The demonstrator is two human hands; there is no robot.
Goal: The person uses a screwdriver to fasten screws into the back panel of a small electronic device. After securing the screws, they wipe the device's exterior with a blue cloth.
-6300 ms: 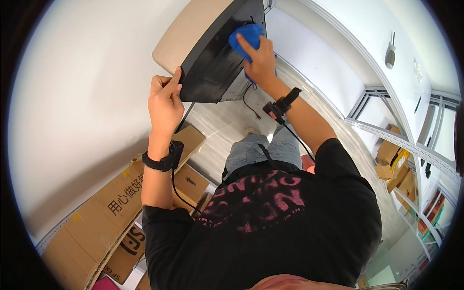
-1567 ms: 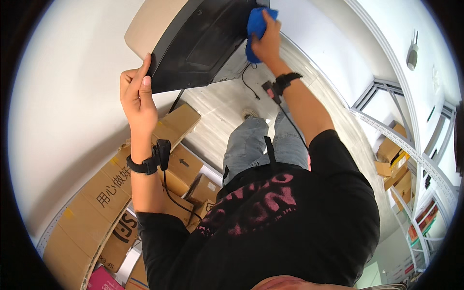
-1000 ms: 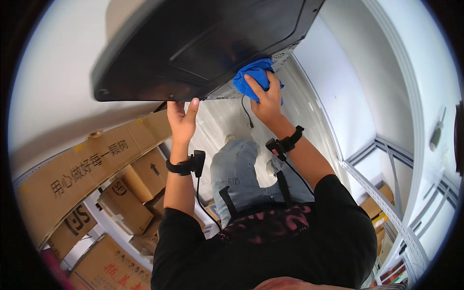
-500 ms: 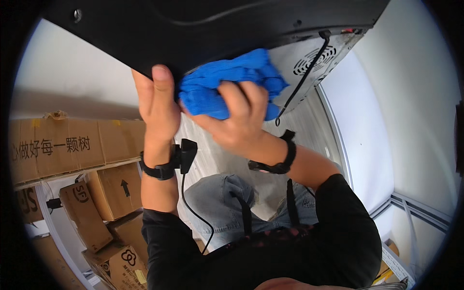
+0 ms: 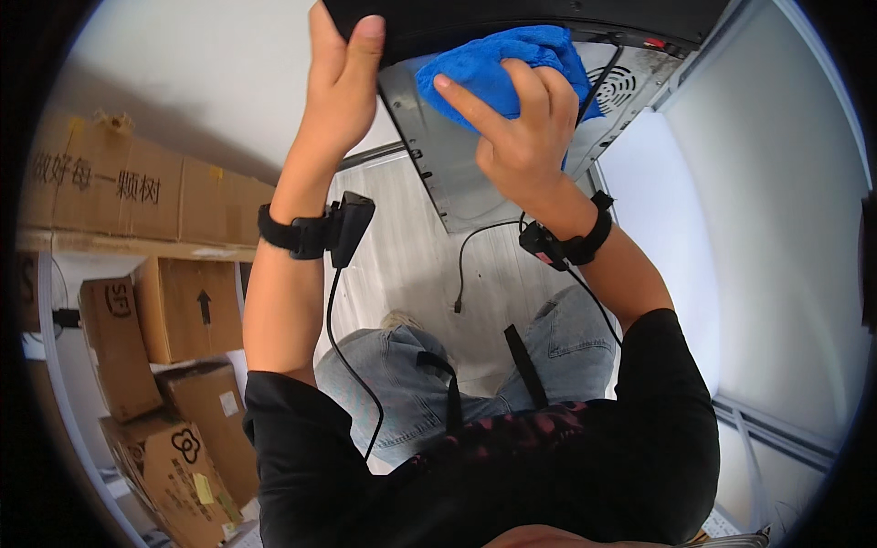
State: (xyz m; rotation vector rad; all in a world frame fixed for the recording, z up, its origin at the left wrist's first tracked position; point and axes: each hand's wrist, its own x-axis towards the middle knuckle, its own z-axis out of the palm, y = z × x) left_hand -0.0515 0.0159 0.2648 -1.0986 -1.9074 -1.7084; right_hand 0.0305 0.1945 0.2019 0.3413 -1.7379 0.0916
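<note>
A large box-shaped appliance with a black casing (image 5: 438,16) and a silvery metal panel (image 5: 416,114) stands at the top of the view; its exact kind is not clear. My left hand (image 5: 345,96) grips the casing's left corner, thumb along the near side and the other fingers partly hidden. Bunched under my right hand (image 5: 528,142) is a blue cleaning cloth (image 5: 484,68), pressed against the panel just below the black edge. My right fingers are bent over the cloth, with the index finger stretched across it. Beside the cloth, a round vent grille (image 5: 614,89) shows in the panel.
A black cable (image 5: 468,251) hangs from the appliance, its plug end over the pale floor (image 5: 384,210). Cardboard boxes (image 5: 192,310) fill a shelf at the left. White wall panels (image 5: 676,219) rise at the right. Strapped devices with wires sit on both wrists.
The appliance sits higher in the view, showing more of its metal panel and the floor. My right hand and the cloth have shifted right and up. My left hand keeps hold of the casing's edge.
</note>
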